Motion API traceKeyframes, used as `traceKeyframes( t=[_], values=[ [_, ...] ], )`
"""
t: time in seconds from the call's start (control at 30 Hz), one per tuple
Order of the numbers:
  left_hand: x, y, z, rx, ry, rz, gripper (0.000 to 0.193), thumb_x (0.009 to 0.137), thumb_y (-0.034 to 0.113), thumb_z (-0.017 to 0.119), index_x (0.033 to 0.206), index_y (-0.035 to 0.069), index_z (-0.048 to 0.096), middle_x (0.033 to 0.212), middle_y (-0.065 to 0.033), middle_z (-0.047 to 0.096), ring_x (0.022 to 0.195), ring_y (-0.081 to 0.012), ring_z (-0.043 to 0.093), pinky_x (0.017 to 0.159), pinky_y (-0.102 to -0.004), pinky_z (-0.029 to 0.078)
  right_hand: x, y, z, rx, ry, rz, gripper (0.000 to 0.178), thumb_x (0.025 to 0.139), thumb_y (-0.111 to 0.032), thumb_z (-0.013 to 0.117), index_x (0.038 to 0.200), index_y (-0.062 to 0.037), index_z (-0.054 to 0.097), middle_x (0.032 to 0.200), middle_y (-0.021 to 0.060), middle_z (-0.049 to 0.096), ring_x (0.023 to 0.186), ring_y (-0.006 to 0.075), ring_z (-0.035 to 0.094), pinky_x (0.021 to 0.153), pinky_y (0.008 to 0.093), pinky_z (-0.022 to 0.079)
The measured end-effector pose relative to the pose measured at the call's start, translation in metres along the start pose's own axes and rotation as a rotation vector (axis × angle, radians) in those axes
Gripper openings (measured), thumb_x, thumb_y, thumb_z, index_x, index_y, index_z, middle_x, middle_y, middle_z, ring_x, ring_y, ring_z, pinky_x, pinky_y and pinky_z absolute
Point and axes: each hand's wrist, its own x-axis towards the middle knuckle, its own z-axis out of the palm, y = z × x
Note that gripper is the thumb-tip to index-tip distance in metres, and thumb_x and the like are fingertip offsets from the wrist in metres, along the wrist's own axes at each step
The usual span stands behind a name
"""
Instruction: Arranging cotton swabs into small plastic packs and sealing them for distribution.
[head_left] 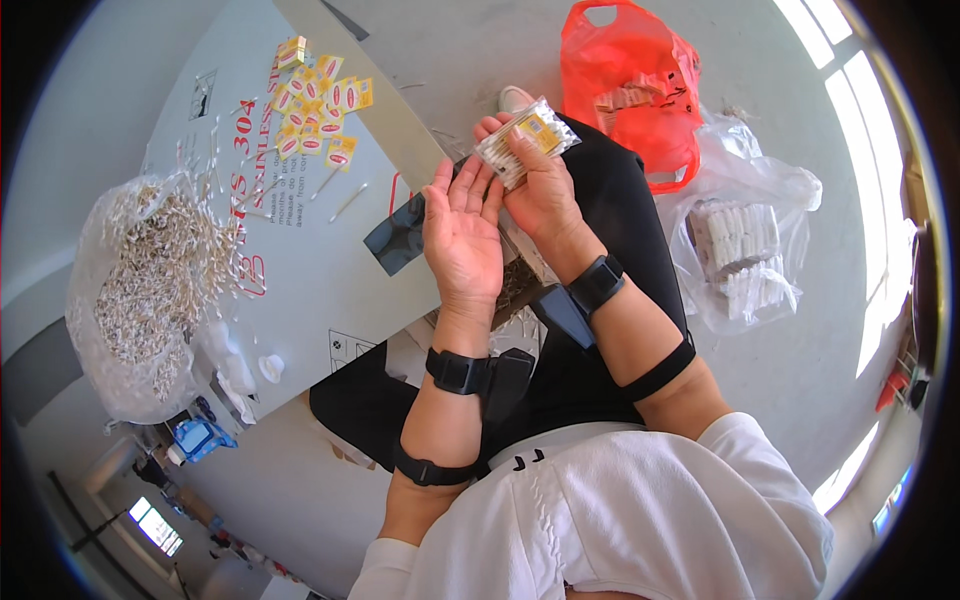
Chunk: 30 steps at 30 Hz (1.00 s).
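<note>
My right hand [548, 195] grips a small clear packet of white cotton swabs [512, 158] with a yellow label card [541, 130] inside it. The thumb lies on top of the packet and the fingers show beyond its far left edge. My left hand [466, 245] is palm up with its fingers stretched out, just left of the right hand. It holds nothing, and its fingertips come close to the packet's near side; whether they touch it I cannot tell. Both forearms wear black straps.
On the table [330, 270] at left lie scattered yellow cards [320, 105], loose swabs [348, 202] and a large clear bag of swabs [150, 290]. Right, on the floor, sit a red plastic bag [635, 140] and a clear bag [715, 180] with packed swabs. A box shows partly beneath my wrists.
</note>
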Motion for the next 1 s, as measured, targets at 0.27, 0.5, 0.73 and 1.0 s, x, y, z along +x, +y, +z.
traceKeyframes(
  t=[0.27, 0.5, 0.73, 1.0],
  values=[
    [-0.017, 0.041, -0.003, 0.932, -0.144, 0.372, 0.036, 0.089, 0.011, 0.066, 0.123, 0.002, 0.06, 0.136, -0.0134, 0.055, 0.122, -0.028, 0.054, 0.104, -0.0399, 0.043, -0.026, -0.057, 0.017, 0.17, 0.163, 0.273, 0.034, 0.102, -0.012, 0.045, 0.132, 0.0004, 0.036, 0.129, 0.0266, 0.053, 0.119, 0.0435, 0.056, 0.101, 0.0581, 0.046],
    [-0.027, 0.089, -0.002, 1.024, -0.64, 0.323, 0.038, 0.074, 0.012, 0.076, 0.111, 0.007, 0.071, 0.13, -0.0114, 0.061, 0.127, -0.0266, 0.05, 0.107, -0.0403, 0.039, -0.082, -0.03, 0.029, 0.174, 0.024, 0.641, 0.029, 0.102, -0.021, 0.046, 0.124, -0.0016, 0.045, 0.118, 0.0214, 0.058, 0.107, 0.0399, 0.062, 0.094, 0.0566, 0.052],
    [-0.067, 0.096, -0.044, 1.109, -0.302, 0.328, 0.019, 0.078, 0.0, 0.072, 0.097, 0.004, 0.073, 0.105, -0.0069, 0.069, 0.084, -0.0125, 0.064, 0.072, -0.0258, 0.052, -0.105, 0.013, 0.033, -0.096, -0.009, 0.798, 0.033, 0.104, -0.031, 0.042, 0.118, -0.0027, 0.052, 0.114, 0.0168, 0.063, 0.103, 0.0355, 0.065, 0.093, 0.0548, 0.053],
    [-0.062, 0.079, -0.076, 1.024, -0.086, 0.426, 0.01, 0.079, 0.001, 0.072, 0.089, -0.001, 0.072, 0.087, -0.0077, 0.068, 0.077, -0.0116, 0.063, 0.065, -0.0245, 0.049, -0.11, 0.005, 0.041, -0.789, 0.012, 0.82, 0.049, 0.1, -0.043, 0.051, 0.117, 0.0032, 0.054, 0.107, 0.0204, 0.065, 0.085, 0.0303, 0.07, 0.079, 0.0443, 0.059]
  ],
)
